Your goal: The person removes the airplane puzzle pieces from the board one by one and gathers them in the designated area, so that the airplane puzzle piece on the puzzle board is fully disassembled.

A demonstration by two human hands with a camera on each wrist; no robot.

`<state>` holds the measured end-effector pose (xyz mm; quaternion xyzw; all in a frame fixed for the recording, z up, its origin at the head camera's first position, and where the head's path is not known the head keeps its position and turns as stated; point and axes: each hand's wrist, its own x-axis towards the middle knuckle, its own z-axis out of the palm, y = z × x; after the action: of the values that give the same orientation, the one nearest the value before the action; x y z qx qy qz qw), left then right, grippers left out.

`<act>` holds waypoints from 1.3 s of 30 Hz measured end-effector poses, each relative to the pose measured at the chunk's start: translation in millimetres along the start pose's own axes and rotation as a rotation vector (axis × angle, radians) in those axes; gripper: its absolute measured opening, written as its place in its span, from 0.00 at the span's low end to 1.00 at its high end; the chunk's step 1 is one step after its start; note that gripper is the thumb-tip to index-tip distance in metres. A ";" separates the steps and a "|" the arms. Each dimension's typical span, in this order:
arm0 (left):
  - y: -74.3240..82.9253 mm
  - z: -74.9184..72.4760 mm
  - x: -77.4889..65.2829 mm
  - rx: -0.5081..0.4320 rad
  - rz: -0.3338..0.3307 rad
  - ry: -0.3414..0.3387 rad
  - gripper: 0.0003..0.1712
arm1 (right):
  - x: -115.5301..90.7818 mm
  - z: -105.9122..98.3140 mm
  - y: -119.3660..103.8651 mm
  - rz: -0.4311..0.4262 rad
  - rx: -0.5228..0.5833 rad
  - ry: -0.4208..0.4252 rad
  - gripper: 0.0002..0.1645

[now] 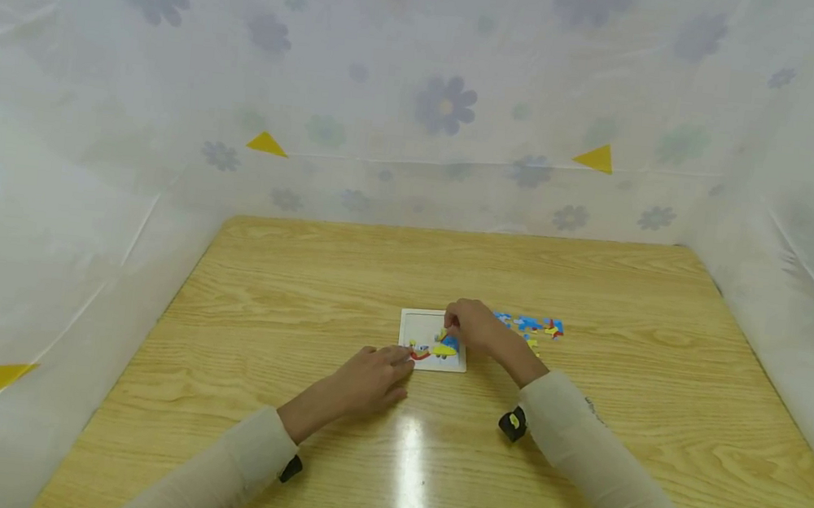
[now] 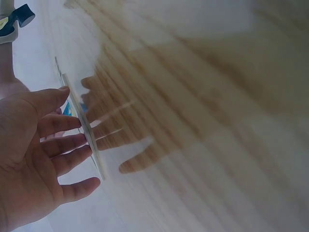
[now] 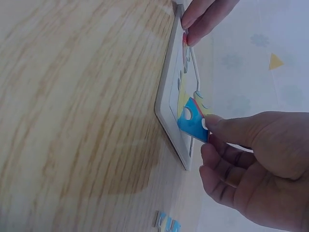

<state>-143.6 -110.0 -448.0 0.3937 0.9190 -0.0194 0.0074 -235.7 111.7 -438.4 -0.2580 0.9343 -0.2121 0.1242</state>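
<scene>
A white-framed jigsaw tray point(image 1: 403, 327) lies flat on the table, with several coloured pieces point(image 1: 444, 352) along its lower part. Over the tray's right side, my right hand point(image 1: 475, 324) pinches a blue puzzle piece point(image 3: 195, 128) between thumb and fingers. In the right wrist view that piece is tilted, its lower end close over the tray. My left hand point(image 1: 369, 379) rests at the tray's lower left corner, fingers extended and loosely spread. Its fingertips point(image 2: 86, 140) touch the frame's edge in the left wrist view.
Loose puzzle pieces point(image 1: 529, 324), mostly blue with some yellow and red, lie right of the tray, partly behind my right hand. The wooden table point(image 1: 287, 275) has white flower-printed sheeting point(image 1: 377, 186) around its back and sides.
</scene>
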 end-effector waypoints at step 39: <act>1.9 0.3 0.3 -0.010 -0.010 -0.005 0.23 | -31.2 -34.7 39.5 0.040 0.104 -0.047 0.11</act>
<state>-142.5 -108.5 -448.4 0.3888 0.9211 -0.0160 0.0117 -238.4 170.6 -422.2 -0.2373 0.9239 -0.2518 0.1637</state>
